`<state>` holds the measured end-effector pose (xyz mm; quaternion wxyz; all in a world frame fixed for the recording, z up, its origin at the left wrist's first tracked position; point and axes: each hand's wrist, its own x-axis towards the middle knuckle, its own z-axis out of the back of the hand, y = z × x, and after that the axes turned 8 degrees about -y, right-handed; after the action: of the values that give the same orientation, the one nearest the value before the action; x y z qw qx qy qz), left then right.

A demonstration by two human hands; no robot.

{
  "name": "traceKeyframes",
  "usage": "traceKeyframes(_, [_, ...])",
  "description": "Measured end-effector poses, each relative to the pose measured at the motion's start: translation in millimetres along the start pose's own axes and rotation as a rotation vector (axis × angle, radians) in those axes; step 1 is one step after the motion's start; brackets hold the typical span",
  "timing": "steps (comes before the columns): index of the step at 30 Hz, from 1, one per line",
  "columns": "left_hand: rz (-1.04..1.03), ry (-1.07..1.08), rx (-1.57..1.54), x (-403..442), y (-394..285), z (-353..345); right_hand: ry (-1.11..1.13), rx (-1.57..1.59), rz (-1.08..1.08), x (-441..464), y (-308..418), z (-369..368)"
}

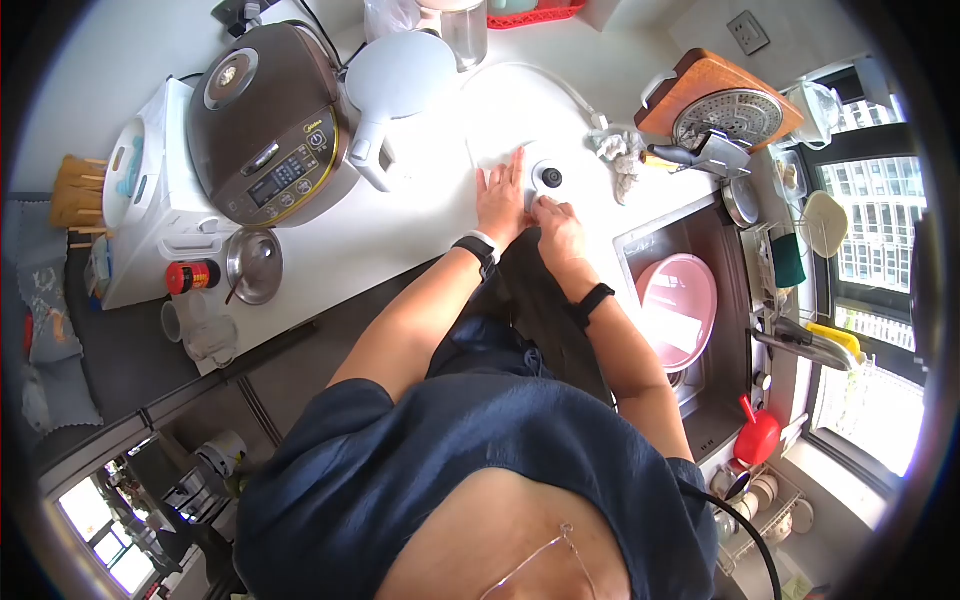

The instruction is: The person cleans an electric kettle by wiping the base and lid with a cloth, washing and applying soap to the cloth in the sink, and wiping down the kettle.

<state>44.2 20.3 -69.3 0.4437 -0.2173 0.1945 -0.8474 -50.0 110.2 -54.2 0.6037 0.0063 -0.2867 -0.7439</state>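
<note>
On the white counter, both hands are at a white device (pixel 541 168) with a round black part on top; its exact kind is unclear. My left hand (pixel 500 205) rests along its left side, fingers stretched out. My right hand (pixel 562 232) has its fingers bent together at the device's near edge, thumb side towards the left hand. A white cable (pixel 560 80) curves across the counter behind it. To the upper left stands a light-coloured kettle (pixel 400 75) with its handle towards me. A crumpled cloth (pixel 625 160) lies right of the device.
A brown rice cooker (pixel 265 130) stands on the left, with a metal bowl (pixel 254 266) and a red-and-black jar (pixel 192 277) near the front edge. Right are a sink (pixel 730 330) with a pink basin (pixel 680 290), a wooden cutting board (pixel 695 85) and a cleaver (pixel 715 155).
</note>
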Motion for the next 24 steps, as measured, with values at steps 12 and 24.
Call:
traceKeyframes(12, [-0.042, 0.125, 0.077, 10.2, -1.3, 16.2, 0.166, 1.664, -0.996, 3.8, -23.8, 42.4])
traceKeyframes(24, [-0.244, -0.165, -0.107, -4.6, -34.5, 7.2, 0.063, 2.419, -0.934, -40.8, -54.4, 64.0])
